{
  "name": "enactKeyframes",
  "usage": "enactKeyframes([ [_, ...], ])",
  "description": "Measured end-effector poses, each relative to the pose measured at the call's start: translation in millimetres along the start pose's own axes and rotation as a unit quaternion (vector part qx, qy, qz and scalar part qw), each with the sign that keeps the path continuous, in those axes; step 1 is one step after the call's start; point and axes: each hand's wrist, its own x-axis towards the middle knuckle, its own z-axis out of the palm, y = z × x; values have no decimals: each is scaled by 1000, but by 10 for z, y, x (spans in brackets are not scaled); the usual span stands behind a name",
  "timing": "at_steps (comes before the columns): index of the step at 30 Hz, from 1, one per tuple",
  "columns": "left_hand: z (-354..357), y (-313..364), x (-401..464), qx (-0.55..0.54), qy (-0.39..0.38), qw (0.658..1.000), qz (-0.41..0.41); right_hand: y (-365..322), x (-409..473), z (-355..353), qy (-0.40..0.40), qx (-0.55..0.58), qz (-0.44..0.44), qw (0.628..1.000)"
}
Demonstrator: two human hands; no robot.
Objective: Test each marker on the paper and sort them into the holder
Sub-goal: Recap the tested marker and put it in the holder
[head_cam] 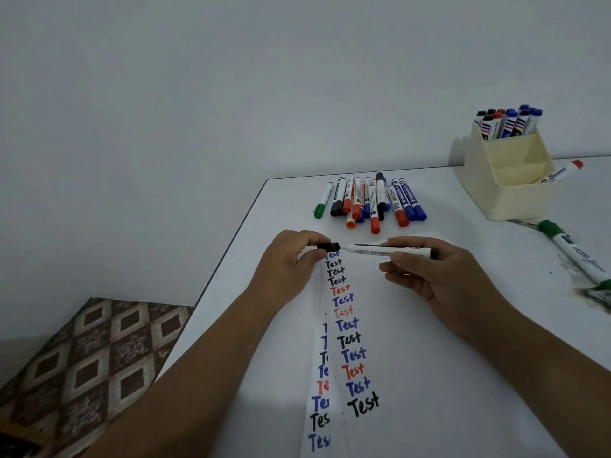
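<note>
My right hand (429, 272) grips a white marker (373, 251) with black trim, held level above the top of the paper (413, 342). My left hand (291, 259) pinches its black cap (329, 247) right at the marker's tip; I cannot tell whether the cap is on or just off. The paper carries columns of the word "Test" in black, blue and red. A pile of several markers (370, 201) lies beyond the paper. The cream holder (509, 180) at the back right holds several markers (509, 122) upright in its rear compartment.
A red-capped marker (562, 171) leans out of the holder's front right side. A green marker (575, 252) lies on the table's right beside dark smudges (595, 295). The table's left edge (224, 252) runs diagonally; a patterned mat (82, 358) lies on the floor below.
</note>
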Motion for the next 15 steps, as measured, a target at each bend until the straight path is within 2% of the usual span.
enactKeyframes([
  [5,24,90,-38,-31,-24,999,16,-2,-18,30,-6,-56,-9,998],
  [10,96,220,-81,-111,-21,993,-43,-17,-30,53,-2,-60,-14,998],
  [15,90,284,-107,-119,-16,990,-76,-38,-36,83,-19,-88,-11,996],
])
